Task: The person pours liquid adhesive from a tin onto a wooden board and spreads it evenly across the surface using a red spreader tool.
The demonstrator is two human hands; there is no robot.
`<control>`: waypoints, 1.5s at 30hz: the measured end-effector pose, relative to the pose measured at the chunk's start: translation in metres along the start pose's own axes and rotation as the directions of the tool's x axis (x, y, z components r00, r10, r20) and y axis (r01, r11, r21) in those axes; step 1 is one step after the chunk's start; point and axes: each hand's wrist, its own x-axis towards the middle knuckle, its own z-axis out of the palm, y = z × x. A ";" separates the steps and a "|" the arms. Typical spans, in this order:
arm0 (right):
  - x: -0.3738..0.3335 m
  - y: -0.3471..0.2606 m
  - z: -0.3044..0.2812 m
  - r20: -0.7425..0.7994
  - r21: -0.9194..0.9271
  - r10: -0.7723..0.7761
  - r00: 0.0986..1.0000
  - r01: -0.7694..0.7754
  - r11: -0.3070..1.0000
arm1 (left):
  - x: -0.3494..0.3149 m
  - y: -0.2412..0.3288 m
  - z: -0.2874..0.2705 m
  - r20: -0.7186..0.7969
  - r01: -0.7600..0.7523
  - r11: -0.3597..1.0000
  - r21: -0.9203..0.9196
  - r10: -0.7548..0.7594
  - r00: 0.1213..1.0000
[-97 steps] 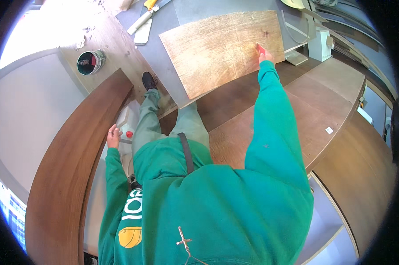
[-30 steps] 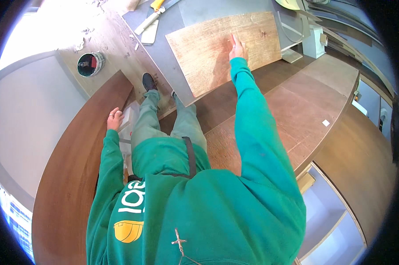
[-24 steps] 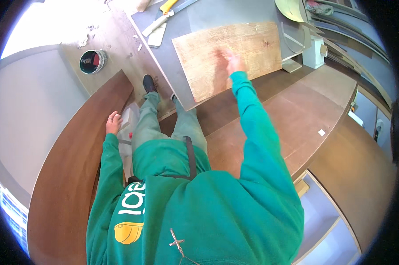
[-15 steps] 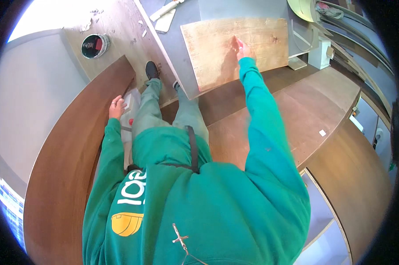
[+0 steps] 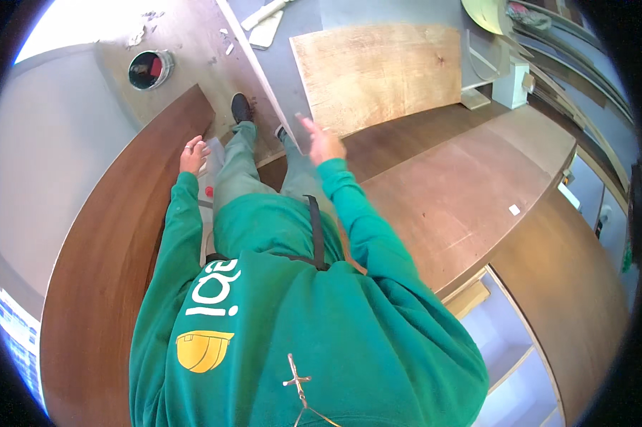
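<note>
My right hand (image 5: 326, 145) is in mid-air by the near left corner of a light wood board (image 5: 378, 75). Its fingers point up and left, smeared by motion, so whether they hold anything is unclear. The board lies on a grey surface (image 5: 301, 99), apart from the hand. My left hand (image 5: 191, 156) is lower left, fingers curled, beside the inner edge of a long dark brown panel (image 5: 114, 249). Close to that hand is a pale, partly hidden container (image 5: 211, 158) with a red spot. What the curled fingers close on is hidden.
A dark bucket (image 5: 149, 70) stands on the floor at upper left, near scattered scraps. A white roll (image 5: 264, 14) lies on the grey surface. To the right are a reddish-brown curved panel (image 5: 463, 192), a white block (image 5: 510, 85) and open white compartments (image 5: 502, 327).
My right hand has left the wood board and moved left and nearer to me. My left hand stays by the brown panel, its fingers slightly shifted.
</note>
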 end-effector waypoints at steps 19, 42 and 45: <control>0.177 0.110 -0.093 -0.506 -0.075 -0.031 0.862 -0.008 0.997 | -0.009 -0.015 -0.036 -0.048 0.061 0.997 -0.045 -0.063 0.997; 0.168 0.012 -0.051 -0.441 -0.236 -0.222 0.869 0.126 0.963 | 0.004 -0.005 -0.041 -0.073 0.052 0.997 -0.048 -0.056 0.996; 0.169 -0.008 -0.048 -0.307 -0.218 -0.222 0.925 0.159 0.963 | 0.000 -0.010 -0.047 -0.114 0.042 0.996 -0.079 -0.051 0.992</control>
